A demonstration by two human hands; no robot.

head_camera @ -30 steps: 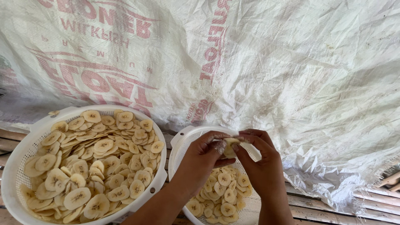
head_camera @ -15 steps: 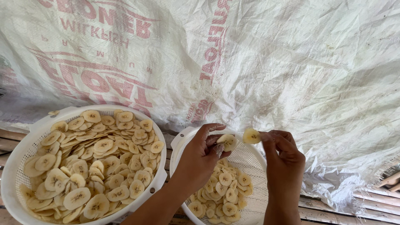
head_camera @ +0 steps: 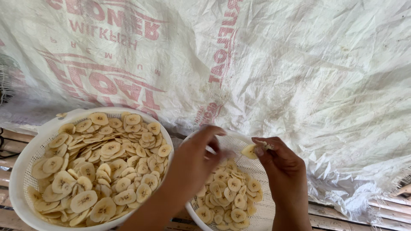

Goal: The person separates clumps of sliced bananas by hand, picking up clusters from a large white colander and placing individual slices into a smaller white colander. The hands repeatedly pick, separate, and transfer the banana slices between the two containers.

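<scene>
My left hand (head_camera: 195,160) hovers over the smaller white colander (head_camera: 262,217), fingers curled loosely; whether it grips a slice is hidden. My right hand (head_camera: 280,160) pinches a pale banana slice (head_camera: 248,151) between thumb and fingertips, above the colander's far rim. The two hands are a short gap apart. Several round banana slices (head_camera: 229,192) lie inside the small colander. To the left stands a large white colander (head_camera: 21,171) heaped with several banana slices (head_camera: 102,164).
A crumpled white woven sack sheet (head_camera: 308,72) with faded red print covers the back and right. Wooden slats (head_camera: 355,216) show under the colanders at the bottom right and at the left edge.
My hands were together over the small colander; they have drawn apart, the right hand moving right with a single slice, the left staying over the colander.
</scene>
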